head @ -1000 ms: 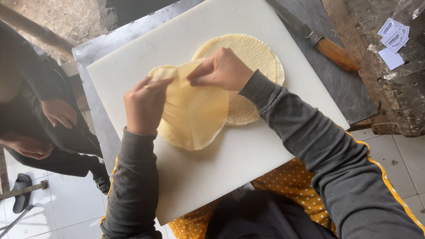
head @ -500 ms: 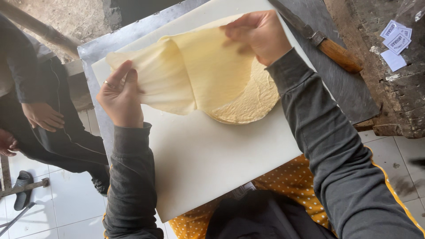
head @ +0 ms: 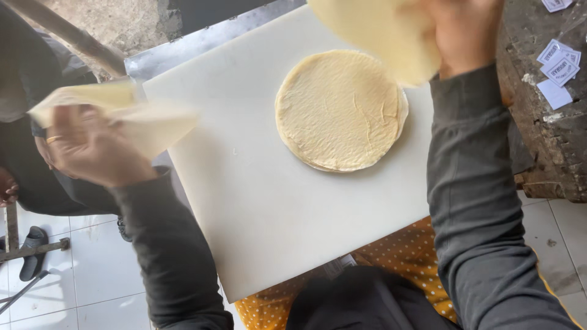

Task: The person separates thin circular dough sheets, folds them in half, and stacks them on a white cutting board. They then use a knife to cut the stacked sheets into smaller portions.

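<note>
A white board (head: pixel 275 232) lies on a grey metal table (head: pixel 202 40) above a white tiled floor (head: pixel 79 269), with a rough dark wooden surface (head: pixel 550 146) at the right carrying small white paper slips (head: pixel 557 67); a stack of round pale yellow wrappers (head: pixel 339 110) lies flat on the board's upper middle, between the two raised hands and touching neither; the left hand (head: pixel 85 150), in a dark grey sleeve with a ring on one finger, is lifted off the board's left edge, its fingers curled shut on a thin wrapper (head: pixel 122 113) that is blurred and folded, hanging over the table's edge well left of the stack; the right hand (head: pixel 465 33) is up at the top of the view, just above and right of the stack, closed on a second sheet (head: pixel 379 33) that droops down toward the stack's upper rim without clearly touching it, though how its fingers grip is hidden; yellow dotted cloth (head: pixel 403 256) shows below the board near the person's lap; at the far left another person in dark clothes (head: pixel 24 91) sits by the table, one hand (head: pixel 7 186) at the frame's edge; a dark sandal (head: pixel 30 253) lies on the tiles beside a metal bar (head: pixel 33 250).
</note>
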